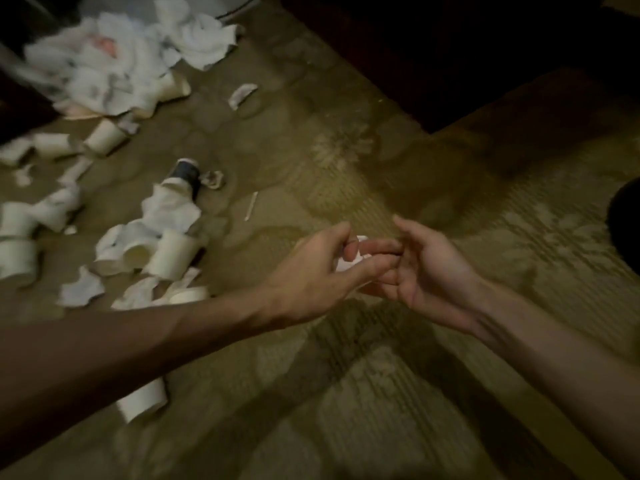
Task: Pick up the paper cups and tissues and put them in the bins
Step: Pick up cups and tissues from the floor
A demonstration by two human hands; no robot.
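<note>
Centrally, over the carpet (381,393): left hand (311,275), fingers pinching a white tissue scrap (348,265); right hand (429,271) just beside it, fingers relaxed and apart, gripping nothing. Left of the left hand: toppled paper cups (175,254) among crumpled tissues (169,211). Farther up-left: a tissue heap (104,71). Below its forearm: one lone cup (142,401).

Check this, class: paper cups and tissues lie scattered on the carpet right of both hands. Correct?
No. The head view shows paper cups and tissues scattered on the carpet left of the left hand and right hand, not right.
</note>
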